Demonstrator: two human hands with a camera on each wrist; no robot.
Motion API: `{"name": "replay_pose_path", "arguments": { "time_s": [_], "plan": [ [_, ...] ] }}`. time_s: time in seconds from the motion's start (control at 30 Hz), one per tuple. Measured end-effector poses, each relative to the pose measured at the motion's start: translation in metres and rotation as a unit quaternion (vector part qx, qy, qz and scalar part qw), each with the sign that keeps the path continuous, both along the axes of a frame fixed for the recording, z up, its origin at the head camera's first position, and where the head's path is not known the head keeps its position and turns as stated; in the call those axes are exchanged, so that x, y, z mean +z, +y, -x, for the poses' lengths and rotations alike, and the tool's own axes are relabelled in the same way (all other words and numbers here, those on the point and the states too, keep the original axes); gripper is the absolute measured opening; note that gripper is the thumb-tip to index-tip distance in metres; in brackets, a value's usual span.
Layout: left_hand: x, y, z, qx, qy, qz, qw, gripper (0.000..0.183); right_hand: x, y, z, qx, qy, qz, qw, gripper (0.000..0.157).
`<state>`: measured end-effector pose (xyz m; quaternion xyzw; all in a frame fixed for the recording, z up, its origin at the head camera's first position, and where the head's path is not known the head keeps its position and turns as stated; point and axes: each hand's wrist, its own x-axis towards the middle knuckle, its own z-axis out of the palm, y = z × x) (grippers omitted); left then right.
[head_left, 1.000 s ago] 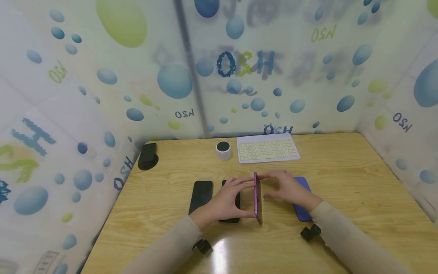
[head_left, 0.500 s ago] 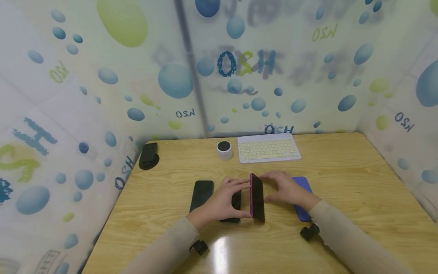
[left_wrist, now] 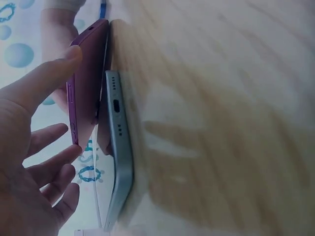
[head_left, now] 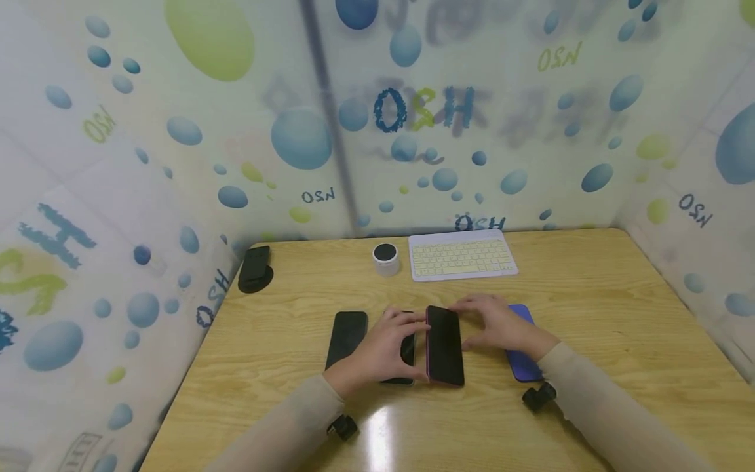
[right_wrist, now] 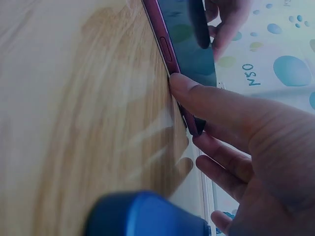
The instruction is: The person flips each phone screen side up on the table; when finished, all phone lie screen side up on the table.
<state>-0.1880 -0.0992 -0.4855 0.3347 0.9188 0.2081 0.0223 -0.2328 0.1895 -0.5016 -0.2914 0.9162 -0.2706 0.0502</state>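
Observation:
A smartphone with a purple frame lies screen up, its left long edge tilted slightly off the wooden table. My left hand holds that raised edge, thumb at the near corner and fingers at the far end. Along the opposite edge, my right hand has its thumb on the frame and a finger at the far corner, as the right wrist view shows. Under my left hand is a second phone, partly hidden; its pale metal side appears in the left wrist view. Beneath my right forearm lies a blue phone.
Another dark phone lies left of my left hand. At the back stand a white round speaker and a white keyboard. A black device on a round base sits at the back left corner. Printed fabric walls surround the table.
The purple-framed smartphone was upright on its long edge; it has tipped to the right and now lies almost flat, screen up. Both hands have stayed beside it and shifted only slightly.

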Motion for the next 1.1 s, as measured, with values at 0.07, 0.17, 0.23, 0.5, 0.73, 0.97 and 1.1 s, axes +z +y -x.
{"name": "replay_pose_path", "arguments": {
  "time_s": [0.07, 0.17, 0.23, 0.5, 0.73, 0.97, 1.1],
  "plan": [
    [-0.001, 0.002, 0.0, 0.001, 0.007, 0.019, 0.9998, 0.088, 0.001, 0.002, 0.0, 0.002, -0.002, -0.003, 1.0, 0.073],
    [-0.003, 0.006, 0.001, -0.002, 0.02, 0.05, 0.9986, 0.087, 0.002, 0.004, 0.001, 0.007, 0.0, -0.006, 1.0, 0.073],
    [-0.005, 0.009, 0.002, -0.006, 0.029, 0.07, 0.9971, 0.087, 0.004, 0.006, 0.001, 0.011, 0.0, -0.005, 1.0, 0.072],
    [-0.004, 0.014, 0.002, -0.008, 0.03, 0.12, 0.9922, 0.079, 0.001, 0.007, -0.001, 0.017, 0.003, -0.008, 1.0, 0.07],
    [-0.003, 0.014, 0.003, -0.012, 0.025, 0.106, 0.994, 0.08, -0.002, 0.016, -0.004, 0.016, 0.003, 0.024, 1.0, 0.063],
    [0.002, 0.024, 0.001, -0.006, 0.009, 0.084, 0.9964, 0.076, -0.001, 0.04, -0.005, 0.019, 0.036, 0.053, 0.998, 0.055],
    [0.004, 0.037, 0.001, -0.024, 0.013, 0.078, 0.9965, 0.071, 0.002, 0.056, -0.003, 0.013, 0.039, 0.05, 0.998, 0.052]
  ]
}}
